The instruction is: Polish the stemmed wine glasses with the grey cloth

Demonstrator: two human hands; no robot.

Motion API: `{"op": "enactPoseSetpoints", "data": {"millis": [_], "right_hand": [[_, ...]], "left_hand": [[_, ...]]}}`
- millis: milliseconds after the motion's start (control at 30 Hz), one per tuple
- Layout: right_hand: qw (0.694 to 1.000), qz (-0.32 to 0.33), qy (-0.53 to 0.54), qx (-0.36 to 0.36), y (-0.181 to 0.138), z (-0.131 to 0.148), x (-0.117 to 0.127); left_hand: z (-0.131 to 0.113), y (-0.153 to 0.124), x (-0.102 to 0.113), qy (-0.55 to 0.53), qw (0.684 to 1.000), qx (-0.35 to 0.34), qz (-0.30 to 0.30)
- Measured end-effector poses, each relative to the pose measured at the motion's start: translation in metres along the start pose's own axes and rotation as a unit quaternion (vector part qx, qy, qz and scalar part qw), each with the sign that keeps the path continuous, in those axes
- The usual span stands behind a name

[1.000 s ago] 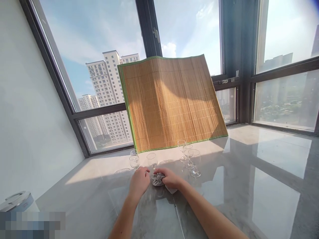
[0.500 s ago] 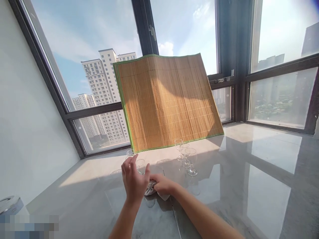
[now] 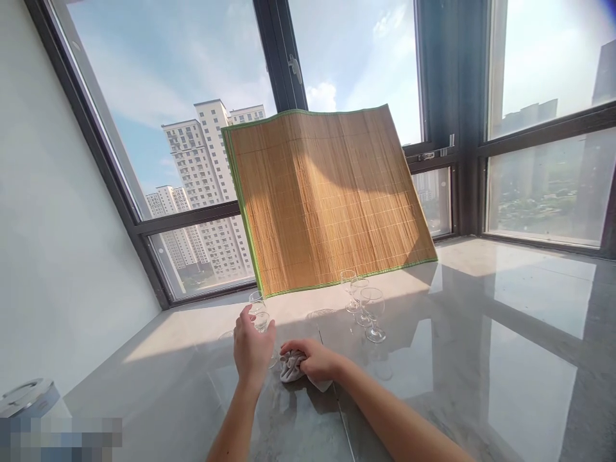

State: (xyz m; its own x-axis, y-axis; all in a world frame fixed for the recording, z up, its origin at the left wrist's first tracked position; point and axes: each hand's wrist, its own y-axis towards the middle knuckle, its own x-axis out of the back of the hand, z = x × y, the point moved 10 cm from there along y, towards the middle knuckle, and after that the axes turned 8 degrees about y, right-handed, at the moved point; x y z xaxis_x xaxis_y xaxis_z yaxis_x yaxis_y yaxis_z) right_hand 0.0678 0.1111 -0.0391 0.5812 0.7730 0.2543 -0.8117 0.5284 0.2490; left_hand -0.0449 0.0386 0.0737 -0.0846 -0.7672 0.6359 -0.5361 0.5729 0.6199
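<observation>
My left hand (image 3: 251, 350) curves around a clear stemmed wine glass (image 3: 261, 322), thumb on the right and fingers on the left. The glass's foot shows faintly below my thumb; my palm hides part of the rest. Just behind stands another clear glass (image 3: 256, 299), partly covered by my fingers. My right hand (image 3: 320, 360) grips a crumpled pale cloth (image 3: 292, 369) low over the glossy grey surface (image 3: 409, 410), to the right of the left hand. A small gap separates the cloth from the held glass.
Three stemmed glasses stand together ahead on the right, the nearest glass (image 3: 374, 311) in front. A green-edged bamboo mat (image 3: 332, 199) leans against the windows behind them. At the lower left is a white lidded container (image 3: 33, 398) beside the wall.
My left hand has moved slightly left and down with the glass, away from the cloth. Its fingers have lowered around the bowl. My right hand keeps its grip on the cloth.
</observation>
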Motion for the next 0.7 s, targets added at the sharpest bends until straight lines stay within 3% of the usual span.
{"op": "enactPoseSetpoints", "data": {"millis": [267, 433, 500, 567, 700], "right_hand": [[0.999, -0.003, -0.032, 0.034, -0.006, 0.012, 0.006], [0.975, -0.017, -0.210, 0.075, -0.016, 0.053, 0.007], [0.945, -0.086, -0.295, 0.116, -0.024, 0.084, 0.018], [0.897, -0.220, -0.356, 0.144, -0.038, 0.119, 0.046], [0.726, -0.562, -0.381, 0.111, -0.101, 0.155, 0.121]], "left_hand": [[0.015, 0.008, 0.005, 0.029, 0.999, 0.027, -0.016], [-0.001, 0.002, 0.022, 0.046, 0.996, -0.005, -0.071], [-0.012, -0.002, 0.031, 0.034, 0.994, -0.037, -0.102], [-0.021, -0.005, 0.037, 0.014, 0.989, -0.070, -0.127], [-0.034, -0.011, 0.040, -0.021, 0.982, -0.126, -0.141]]}}
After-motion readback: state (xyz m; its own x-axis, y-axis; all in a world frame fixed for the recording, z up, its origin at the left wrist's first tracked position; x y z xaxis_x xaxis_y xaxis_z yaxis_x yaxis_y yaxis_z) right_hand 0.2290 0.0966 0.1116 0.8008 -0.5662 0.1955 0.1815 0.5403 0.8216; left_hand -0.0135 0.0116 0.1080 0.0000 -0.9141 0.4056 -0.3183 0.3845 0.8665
